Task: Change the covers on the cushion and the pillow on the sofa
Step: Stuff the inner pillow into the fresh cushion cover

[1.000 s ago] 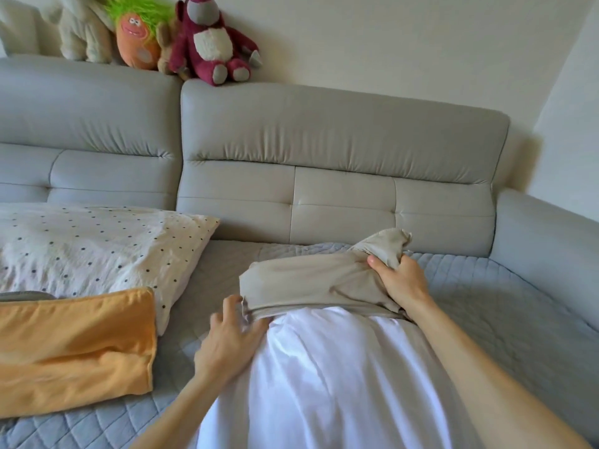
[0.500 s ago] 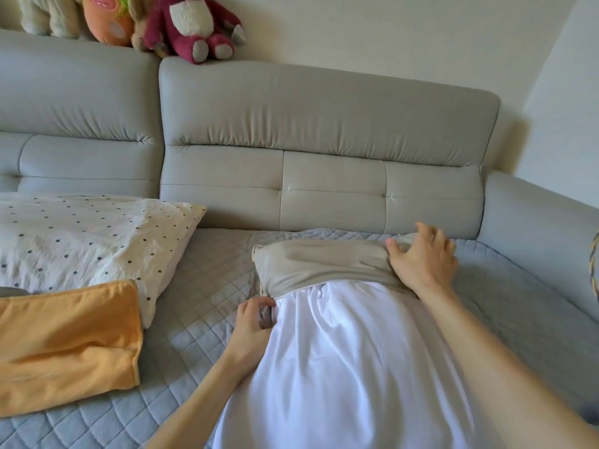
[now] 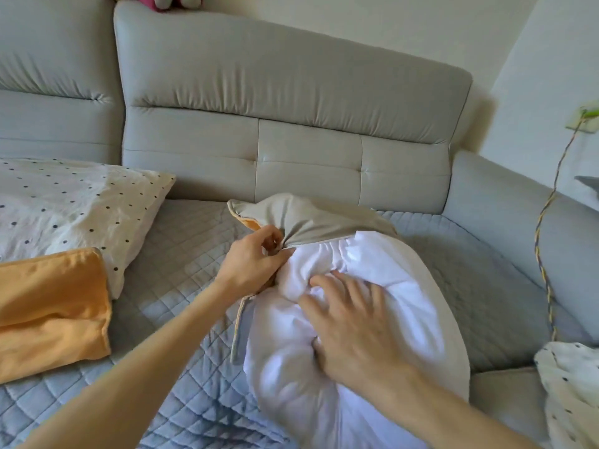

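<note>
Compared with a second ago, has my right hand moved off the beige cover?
Yes. The right hand has left the beige cover and come back toward you, away from the sofa backrest, and now presses on the white pillow.

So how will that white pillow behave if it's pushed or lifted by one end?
Probably soft and squashy: the pillow dents and wrinkles under the right hand. Likely floppy, sagging if lifted by one end, since it bulges unevenly. Unlikely to roll: it lies slumped on the sofa.
</note>
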